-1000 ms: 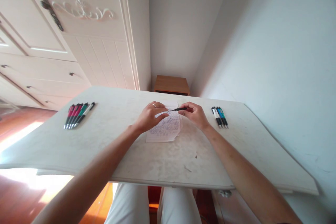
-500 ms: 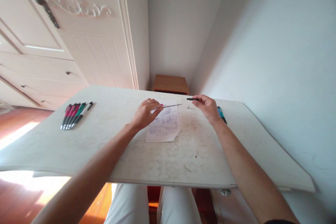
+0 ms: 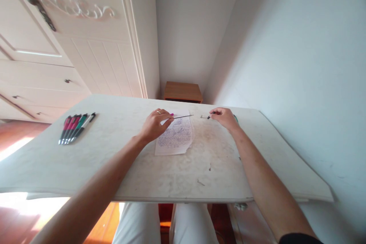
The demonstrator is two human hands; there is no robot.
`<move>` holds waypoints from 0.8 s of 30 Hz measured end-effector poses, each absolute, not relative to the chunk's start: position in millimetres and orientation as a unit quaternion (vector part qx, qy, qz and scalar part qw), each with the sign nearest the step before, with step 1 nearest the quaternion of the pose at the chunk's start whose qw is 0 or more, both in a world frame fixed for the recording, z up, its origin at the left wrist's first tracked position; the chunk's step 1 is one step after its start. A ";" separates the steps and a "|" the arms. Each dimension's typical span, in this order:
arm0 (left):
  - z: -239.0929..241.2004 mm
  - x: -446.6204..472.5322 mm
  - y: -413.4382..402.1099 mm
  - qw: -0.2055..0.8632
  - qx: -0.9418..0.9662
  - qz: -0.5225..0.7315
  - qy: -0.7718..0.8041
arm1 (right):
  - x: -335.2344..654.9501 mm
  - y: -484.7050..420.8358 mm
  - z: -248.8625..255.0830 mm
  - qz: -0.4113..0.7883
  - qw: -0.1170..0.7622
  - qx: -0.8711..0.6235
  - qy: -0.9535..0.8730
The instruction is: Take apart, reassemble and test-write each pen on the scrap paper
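My left hand [image 3: 156, 125] is closed over the paper, pinching a thin dark pen refill [image 3: 183, 116] that points right. A bit of pink pen barrel [image 3: 171, 114] shows at its fingers; the rest is hidden in the palm. To the right, my right hand [image 3: 225, 117] is closed on a short black pen grip [image 3: 211, 116], tilted down close to the tabletop. Beside its fingertips lies a tiny metallic piece [image 3: 203, 116], too small to make out. Under the left hand lies a scribbled sheet of paper [image 3: 174, 137].
A row of several pens [image 3: 76, 127], pink, green and white, lies at the table's left. Something blue-green [image 3: 236, 118] is mostly hidden behind my right wrist. Small dark marks dot the white table [image 3: 137, 183]. A wall [image 3: 314, 84] borders the right side; a wooden cabinet [image 3: 183, 90] stands behind.
My right hand has lowered the black pen grip toward the table and tipped it down, near the tiny metallic piece. My left hand still holds the refill. The view has shifted slightly.
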State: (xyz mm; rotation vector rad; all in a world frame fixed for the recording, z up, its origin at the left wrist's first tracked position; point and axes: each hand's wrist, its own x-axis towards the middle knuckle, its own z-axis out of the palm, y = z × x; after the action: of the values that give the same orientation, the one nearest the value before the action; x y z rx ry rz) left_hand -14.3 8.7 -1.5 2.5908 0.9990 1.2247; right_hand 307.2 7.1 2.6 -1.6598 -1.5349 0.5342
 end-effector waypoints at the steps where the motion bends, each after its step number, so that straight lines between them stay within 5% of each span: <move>1: -1.7 -14.2 8.8 0.053 0.853 0.403 0.328 | 306.5 7.9 0.6 0.211 0.390 -0.657 -0.610; 17: -0.9 -14.4 8.0 0.067 0.855 0.394 0.332 | 301.3 10.2 -8.2 0.212 0.363 -0.647 -0.636; 24: 0.0 -14.4 7.5 0.064 0.854 0.396 0.333 | 288.7 -0.1 17.4 0.177 0.549 -0.600 -0.555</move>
State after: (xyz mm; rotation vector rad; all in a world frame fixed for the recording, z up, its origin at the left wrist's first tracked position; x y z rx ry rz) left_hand -14.4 7.5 0.0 2.5777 1.0046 1.1957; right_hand 288.7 -0.1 17.4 -1.4200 -1.3146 0.4203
